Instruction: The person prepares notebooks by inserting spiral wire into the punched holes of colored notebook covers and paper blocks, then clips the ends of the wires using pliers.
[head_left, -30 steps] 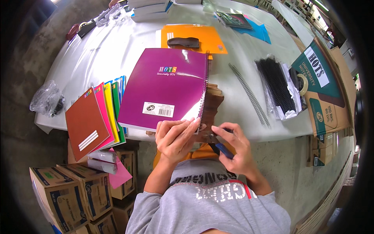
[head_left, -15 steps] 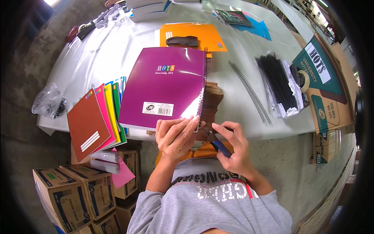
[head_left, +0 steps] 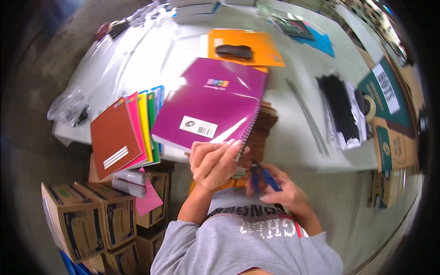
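Observation:
A purple spiral notebook (head_left: pixel 201 105) lies with its near corner lifted toward me, its black coil along the right side. My left hand (head_left: pixel 214 162) grips that near corner by the coil's end, fingers closed on it. Just right of it, my right hand (head_left: pixel 284 188) holds pliers (head_left: pixel 265 176) with blue handles, their dark jaws pointing up toward the coil but apart from it. The right hand is partly blurred. Beneath the notebook's right edge shows a brown wooden block (head_left: pixel 259 137).
Left of the notebook stand fanned notebooks, the brown one (head_left: pixel 115 137) in front. Behind lies an orange notebook (head_left: pixel 263 48) with a dark object (head_left: pixel 234 51) on it. Loose coils (head_left: pixel 306 114), bundled black coils (head_left: pixel 339 107) and a carton (head_left: pixel 389 101) are at right; boxes (head_left: pixel 82 224) lower left.
My right hand with the pliers has drawn down and away from the coil's end. The notebook has tilted clockwise in my left hand. The whole view has shifted slightly.

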Demonstrator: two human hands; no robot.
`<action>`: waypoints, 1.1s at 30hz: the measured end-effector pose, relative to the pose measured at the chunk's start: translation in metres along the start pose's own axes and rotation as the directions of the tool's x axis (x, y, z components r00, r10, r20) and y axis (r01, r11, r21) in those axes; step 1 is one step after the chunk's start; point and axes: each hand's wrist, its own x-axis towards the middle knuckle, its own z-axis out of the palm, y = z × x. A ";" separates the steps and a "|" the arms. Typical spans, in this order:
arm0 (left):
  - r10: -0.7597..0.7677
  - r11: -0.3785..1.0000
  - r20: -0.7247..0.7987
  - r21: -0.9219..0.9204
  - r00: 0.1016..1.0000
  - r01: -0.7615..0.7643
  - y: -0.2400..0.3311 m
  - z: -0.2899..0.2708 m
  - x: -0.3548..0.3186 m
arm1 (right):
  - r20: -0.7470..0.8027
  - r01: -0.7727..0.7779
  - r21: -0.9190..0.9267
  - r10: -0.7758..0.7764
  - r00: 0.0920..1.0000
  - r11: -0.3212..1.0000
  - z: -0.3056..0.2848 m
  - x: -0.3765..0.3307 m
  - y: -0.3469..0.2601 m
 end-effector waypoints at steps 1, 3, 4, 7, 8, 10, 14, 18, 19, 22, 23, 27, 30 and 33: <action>0.007 0.999 -0.006 0.051 1.000 -0.006 -0.006 -0.009 0.009 | 0.051 -0.010 -0.002 0.010 0.999 1.000 -0.004 0.000 -0.004; -0.165 0.983 -0.280 0.034 0.946 0.182 -0.020 -0.032 0.024 | -0.127 0.081 -0.844 -0.344 0.930 0.530 -0.017 0.000 -0.013; -0.319 0.947 -0.454 -0.115 0.832 0.301 -0.037 -0.041 0.032 | -0.083 0.111 -0.843 -0.331 0.940 0.527 -0.027 0.002 -0.013; -0.637 0.720 -0.716 -0.419 0.287 0.553 -0.073 -0.091 0.056 | -0.140 -0.064 -0.987 -0.582 0.801 0.149 -0.055 0.011 -0.007; -0.584 0.714 -0.751 -0.296 0.307 0.634 -0.086 -0.109 0.050 | -0.221 -0.197 -0.975 -0.580 0.784 0.105 -0.062 0.015 -0.005; -0.573 0.734 -0.778 -0.347 0.258 0.584 -0.108 -0.147 0.029 | -0.319 -0.355 -0.934 -0.563 0.762 0.049 -0.079 0.027 0.005; -0.591 0.606 -0.778 -0.255 0.213 0.753 -0.152 -0.223 -0.032 | -0.501 -0.569 -0.822 -0.498 0.708 0.018 -0.084 0.045 0.005; -0.556 0.053 -0.575 0.695 0.599 0.717 -0.175 -0.270 -0.074 | -0.432 -0.623 -0.743 -0.534 0.727 -0.247 -0.082 0.063 0.010; -0.607 -0.268 -0.578 0.795 0.545 0.545 -0.156 -0.245 -0.046 | -0.446 -0.641 -0.728 -0.543 0.712 -0.243 -0.086 0.064 0.008; -0.451 -0.263 -0.469 0.883 0.759 0.389 -0.134 -0.200 -0.008 | -0.333 -0.348 -0.934 -0.550 0.766 0.080 -0.097 0.079 -0.027; -0.402 -0.127 -0.380 0.924 0.833 0.360 -0.136 -0.181 0.002 | -0.281 -0.304 -0.950 -0.615 0.737 0.070 -0.105 0.090 -0.042; -0.693 0.691 0.201 0.459 0.692 0.558 -0.139 -0.050 0.044 | -0.361 -0.189 -0.931 -0.719 0.594 0.311 -0.182 0.160 -0.112; -0.597 0.742 0.551 0.103 0.583 0.662 -0.176 0.047 0.050 | -0.669 -0.125 -0.665 -0.514 0.537 0.736 -0.266 0.225 -0.142; -0.674 0.530 0.673 0.155 0.303 0.834 -0.244 0.096 0.031 | -0.820 -0.243 -0.354 -0.174 0.545 0.903 -0.258 0.289 -0.139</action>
